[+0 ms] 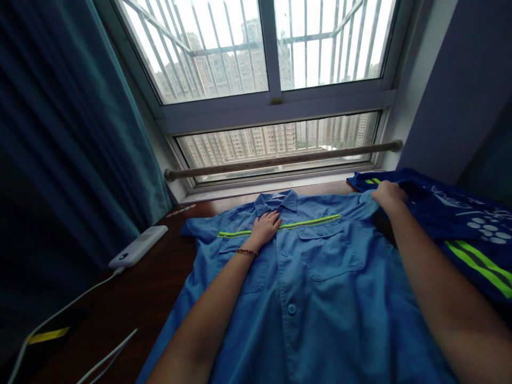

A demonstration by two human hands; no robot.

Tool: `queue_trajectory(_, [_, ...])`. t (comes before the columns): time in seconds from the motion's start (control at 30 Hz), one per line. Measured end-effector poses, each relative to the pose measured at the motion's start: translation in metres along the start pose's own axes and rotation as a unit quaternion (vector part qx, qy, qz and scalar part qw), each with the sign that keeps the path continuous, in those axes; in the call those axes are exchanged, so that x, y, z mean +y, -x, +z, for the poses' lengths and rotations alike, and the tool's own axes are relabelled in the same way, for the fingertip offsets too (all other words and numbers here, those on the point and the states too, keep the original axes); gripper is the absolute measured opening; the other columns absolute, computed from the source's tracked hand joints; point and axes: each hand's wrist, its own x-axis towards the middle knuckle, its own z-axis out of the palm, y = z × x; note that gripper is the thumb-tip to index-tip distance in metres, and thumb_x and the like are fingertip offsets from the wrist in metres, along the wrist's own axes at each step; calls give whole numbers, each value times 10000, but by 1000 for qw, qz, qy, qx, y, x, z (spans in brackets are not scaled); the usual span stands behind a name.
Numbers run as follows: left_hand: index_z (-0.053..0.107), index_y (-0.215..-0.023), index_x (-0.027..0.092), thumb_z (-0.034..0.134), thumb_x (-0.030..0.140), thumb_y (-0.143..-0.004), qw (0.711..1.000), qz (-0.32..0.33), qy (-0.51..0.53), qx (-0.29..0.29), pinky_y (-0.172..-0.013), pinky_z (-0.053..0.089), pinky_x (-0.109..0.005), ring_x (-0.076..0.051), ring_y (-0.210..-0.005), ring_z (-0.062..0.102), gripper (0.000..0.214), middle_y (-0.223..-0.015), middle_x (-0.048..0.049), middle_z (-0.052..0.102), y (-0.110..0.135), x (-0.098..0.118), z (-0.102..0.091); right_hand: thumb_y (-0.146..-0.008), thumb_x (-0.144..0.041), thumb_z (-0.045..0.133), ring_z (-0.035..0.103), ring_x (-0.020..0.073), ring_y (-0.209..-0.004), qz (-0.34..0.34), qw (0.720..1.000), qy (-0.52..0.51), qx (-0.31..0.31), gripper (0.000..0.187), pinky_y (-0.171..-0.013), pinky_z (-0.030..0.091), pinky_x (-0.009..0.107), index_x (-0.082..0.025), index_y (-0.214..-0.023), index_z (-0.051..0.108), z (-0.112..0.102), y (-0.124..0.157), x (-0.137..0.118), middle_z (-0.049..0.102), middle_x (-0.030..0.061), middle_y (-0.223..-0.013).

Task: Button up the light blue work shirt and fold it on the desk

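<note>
While the left hand [267, 226] lies palm down on the shirt [340, 314] just below the collar [289, 201], fingers extended and close together, the right hand [390, 194] grips the end of one sleeve [362, 200]; exact fingertip placement there cannot be told. A bracelet [247, 251] circles the left wrist. The shirt is spread front up on the bench [164, 277], with a yellow-green stripe [310, 222] across its chest. Beside the right hand lies a darker garment [432, 213] with similar stripes. Left of the shirt, a white device [138, 248] rests near the curtain [76, 117]. Beyond the collar are a rail [288, 160] and a window [216, 64].
</note>
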Motion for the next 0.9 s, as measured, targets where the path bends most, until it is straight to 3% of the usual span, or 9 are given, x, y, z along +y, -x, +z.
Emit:
queue_trajectory(0.07, [416,-1250,285,244,503,-889,1000,0,-3,1,-983,253,-495,-259,-1224,302,455,-1350,12,372,0,0,0,-678,-206,585,572,322,-910,-58,998,-20,4,346,-711,462,369,-67,-989,641,-19,11,-17,606,213,-965])
queue_trajectory(0.13, [421,-1249,276,254,499,-889,1000,-4,-6,-1,-990,250,-472,-254,-1225,302,455,-1348,4,375,0,1,-1,-687,-255,602,578,283,-897,-209,972,-72,-75,322,-726,459,315,-89,-957,654,-39,27,-35,632,151,-921])
queue_trajectory(0.2, [423,-1249,274,259,497,-889,1000,-3,-8,-1,-993,249,-459,-251,-1226,301,454,-1349,2,374,1,2,-1,-696,-345,619,589,240,-857,-338,894,-144,-255,348,-712,465,271,-115,-955,656,-55,43,-49,646,99,-893])
queue_trajectory(0.3, [424,-1245,280,257,494,-890,1000,2,-8,3,-989,252,-471,-250,-1225,302,447,-1349,7,374,2,3,-3,-736,-495,562,592,193,-864,-385,784,-232,-428,432,-715,471,241,-155,-991,635,-64,56,-60,640,74,-958])
queue_trajectory(0.37, [429,-1241,277,261,493,-890,1000,3,-8,3,-987,255,-478,-250,-1224,305,445,-1347,4,376,1,2,-3,-784,-502,501,595,182,-867,-359,797,-245,-419,441,-717,473,241,-135,-997,620,-57,56,-64,631,96,-990])
queue_trajectory(0.5, [435,-1236,268,281,486,-888,1000,1,-4,4,-986,261,-480,-245,-1225,306,439,-1345,-8,380,2,2,-2,-854,-402,425,590,216,-888,-342,899,-79,-262,389,-770,455,274,-92,-961,633,-15,55,-76,637,134,-965])
queue_trajectory(0.6, [460,-1217,263,319,477,-880,1000,4,16,18,-982,268,-491,-260,-1218,319,423,-1330,-9,401,3,4,0,-856,-407,419,495,230,-1080,-368,905,-33,-209,409,-915,373,289,-139,-1127,568,28,74,-86,546,114,-1175])
queue_trajectory(0.73, [508,-1177,217,450,400,-841,989,20,137,48,-954,351,-374,-230,-1133,440,387,-1245,-51,495,-5,-6,-12,-859,-530,312,278,287,-1250,-371,913,-15,-166,542,-999,229,477,-223,-1299,393,76,100,-85,310,72,-1384])
queue_trajectory(0.9, [628,-870,135,579,211,-715,894,-266,273,234,-775,461,-291,-208,-844,592,179,-855,-74,647,-5,-80,-75,-856,-578,235,285,280,-1238,-384,915,14,-123,562,-971,242,509,-267,-1304,373,100,95,-79,322,43,-1380])
